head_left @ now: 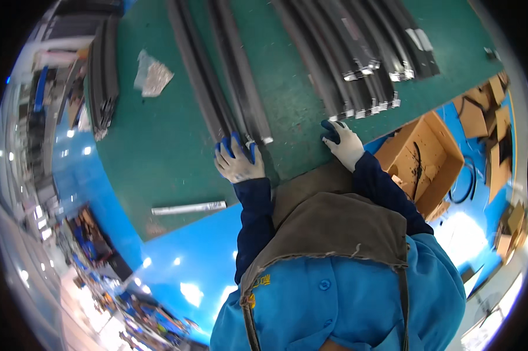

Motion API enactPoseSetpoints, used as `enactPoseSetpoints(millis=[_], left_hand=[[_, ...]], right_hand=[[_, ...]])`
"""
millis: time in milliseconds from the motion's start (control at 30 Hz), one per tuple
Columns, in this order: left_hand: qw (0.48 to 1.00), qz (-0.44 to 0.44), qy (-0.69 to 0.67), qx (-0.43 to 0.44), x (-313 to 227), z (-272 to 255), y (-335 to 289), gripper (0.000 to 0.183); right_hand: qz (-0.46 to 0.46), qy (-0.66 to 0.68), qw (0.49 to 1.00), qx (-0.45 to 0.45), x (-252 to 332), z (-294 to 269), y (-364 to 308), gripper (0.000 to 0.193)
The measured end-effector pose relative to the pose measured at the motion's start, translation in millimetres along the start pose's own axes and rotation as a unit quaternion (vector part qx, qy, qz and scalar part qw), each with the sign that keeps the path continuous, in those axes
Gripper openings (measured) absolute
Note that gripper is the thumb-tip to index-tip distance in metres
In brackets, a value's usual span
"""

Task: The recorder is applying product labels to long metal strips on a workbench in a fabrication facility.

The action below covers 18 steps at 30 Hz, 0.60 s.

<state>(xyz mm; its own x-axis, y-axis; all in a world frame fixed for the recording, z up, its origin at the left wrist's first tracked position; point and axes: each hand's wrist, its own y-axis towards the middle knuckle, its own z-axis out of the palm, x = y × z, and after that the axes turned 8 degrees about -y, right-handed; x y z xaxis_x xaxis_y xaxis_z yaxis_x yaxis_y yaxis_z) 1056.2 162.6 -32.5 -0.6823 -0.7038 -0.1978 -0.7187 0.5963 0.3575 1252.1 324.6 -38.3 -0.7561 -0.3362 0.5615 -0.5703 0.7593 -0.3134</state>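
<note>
Two long dark grey strips lie side by side on a green table (135,149). At the near end of the left strip (202,82) rests my left hand (239,162), in a white glove with blue fingertips. Its fingers are spread over the strip's end, close to the right strip (239,70). My right hand (344,144), gloved the same way, is over the table edge with thumb and fingers apart and nothing visible between them. Just beyond it is a row of similar dark strips (316,58) with pale, shiny ends.
A clear bag of small parts (153,76) and a white ruler-like bar (189,208) lie on the table. More dark strips (103,76) are stacked at its left edge. An open cardboard box (419,161) stands at right, by flattened cardboard (473,117) on the blue floor.
</note>
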Motion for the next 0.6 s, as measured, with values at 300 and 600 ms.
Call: enactPoseSetpoints(millis=[300,600], left_hand=[[0.919,0.217,-0.204,0.259,-95.9,37.5,-7.2,0.051],[0.916,0.149,-0.298,0.225,-135.0,50.3,-5.9,0.043]], right_hand=[[0.061,0.102,0.966,-0.229,-46.5,-28.9,-17.0,0.033],[0.191,0.127,0.884,-0.408,-160.9,-133.8,22.8,0.034]])
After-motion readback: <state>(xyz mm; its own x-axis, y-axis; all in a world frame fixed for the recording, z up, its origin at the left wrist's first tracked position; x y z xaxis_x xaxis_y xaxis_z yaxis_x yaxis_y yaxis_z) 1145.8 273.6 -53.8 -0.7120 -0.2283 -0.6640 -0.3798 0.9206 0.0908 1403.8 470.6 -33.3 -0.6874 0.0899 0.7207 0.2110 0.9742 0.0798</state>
